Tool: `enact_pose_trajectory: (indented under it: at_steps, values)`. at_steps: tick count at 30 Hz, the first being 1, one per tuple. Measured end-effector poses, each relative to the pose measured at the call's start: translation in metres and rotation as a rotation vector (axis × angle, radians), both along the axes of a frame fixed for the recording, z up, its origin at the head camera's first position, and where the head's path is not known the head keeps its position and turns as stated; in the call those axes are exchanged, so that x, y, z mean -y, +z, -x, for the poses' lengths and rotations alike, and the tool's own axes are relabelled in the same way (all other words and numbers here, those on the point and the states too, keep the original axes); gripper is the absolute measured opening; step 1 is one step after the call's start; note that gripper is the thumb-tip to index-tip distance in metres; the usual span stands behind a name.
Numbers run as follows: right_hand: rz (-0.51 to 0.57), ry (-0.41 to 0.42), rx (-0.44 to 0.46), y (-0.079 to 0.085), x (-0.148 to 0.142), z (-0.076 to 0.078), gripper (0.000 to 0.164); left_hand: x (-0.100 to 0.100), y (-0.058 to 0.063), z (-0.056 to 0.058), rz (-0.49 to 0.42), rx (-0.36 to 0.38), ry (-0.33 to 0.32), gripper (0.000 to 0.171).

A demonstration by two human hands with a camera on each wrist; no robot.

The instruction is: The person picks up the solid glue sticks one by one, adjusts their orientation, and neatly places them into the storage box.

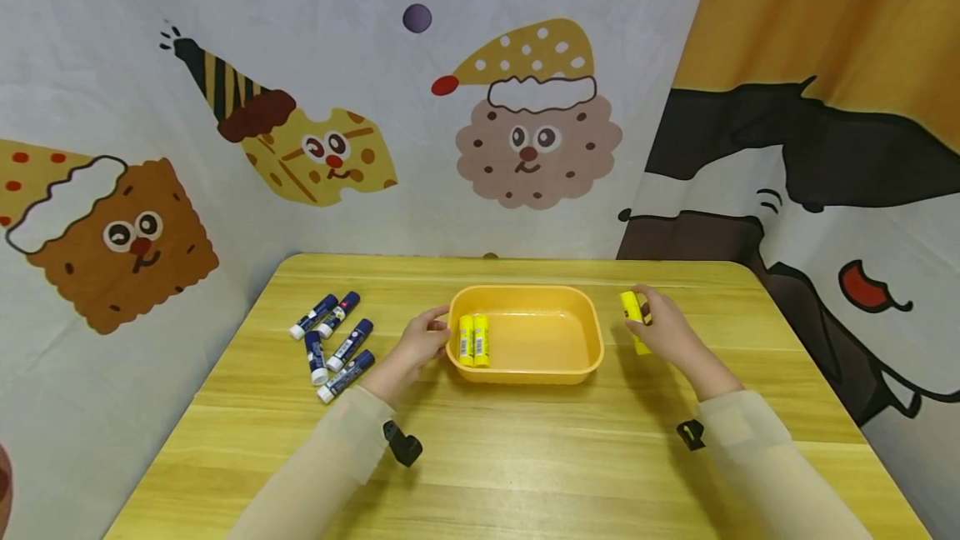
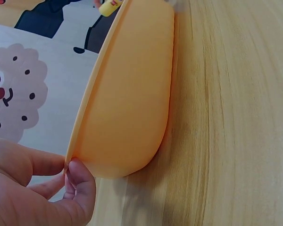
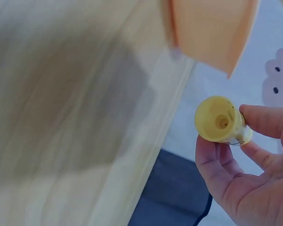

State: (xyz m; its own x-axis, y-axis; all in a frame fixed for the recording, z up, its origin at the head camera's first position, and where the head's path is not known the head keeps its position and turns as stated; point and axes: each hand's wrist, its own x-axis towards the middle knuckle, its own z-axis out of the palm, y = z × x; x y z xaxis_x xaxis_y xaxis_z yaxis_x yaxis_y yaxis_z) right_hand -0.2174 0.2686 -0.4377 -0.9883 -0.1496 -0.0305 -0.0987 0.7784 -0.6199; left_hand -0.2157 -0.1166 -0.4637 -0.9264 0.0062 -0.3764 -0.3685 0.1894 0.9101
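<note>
L hand (image 1: pixel 422 338) pinches tray (image 1: pixel 540 336) at left end; R hand (image 1: pixel 667 330) pinches yellow glue stick (image 3: pixel 217 117) right of tray (could slip if grip's loose); L-hand tug might tip tray w/ 2 sticks (image 1: pixel 481 342) inside.

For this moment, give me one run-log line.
left fingers: pinch orange tray; right fingers: hold yellow tube, right of tray; in tray: two yellow tubes; left of tray: five blue-and-white tubes
</note>
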Motion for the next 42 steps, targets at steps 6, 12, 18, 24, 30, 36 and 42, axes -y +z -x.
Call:
enact_pose_trajectory:
  at_steps: [6,12,18,24,30,36,42]
  values:
    - [0.034,0.02,-0.025,0.009,0.015,0.0,0.059,0.0,0.002,-0.001,0.005,-0.001,0.007,0.048]
    - [0.041,0.007,-0.025,0.01,0.026,0.003,0.06,0.0,0.002,-0.002,0.007,0.0,0.006,0.048]
    - [0.065,0.009,-0.04,0.011,0.04,0.005,0.058,-0.001,0.002,-0.001,0.006,0.0,0.003,0.048]
    - [0.136,0.019,0.005,0.011,0.058,0.006,0.058,0.0,0.001,-0.001,0.005,-0.002,0.004,0.048]
    - [0.229,0.0,0.078,0.009,0.081,0.007,0.059,0.0,0.001,0.0,0.002,-0.003,0.004,0.048]
    - [0.392,-0.017,0.223,0.005,0.105,0.008,0.06,0.0,0.0,0.0,-0.005,-0.004,0.009,0.048]
    - [0.478,-0.065,0.301,0.0,0.128,0.009,0.06,0.0,-0.001,0.0,-0.006,-0.007,0.009,0.048]
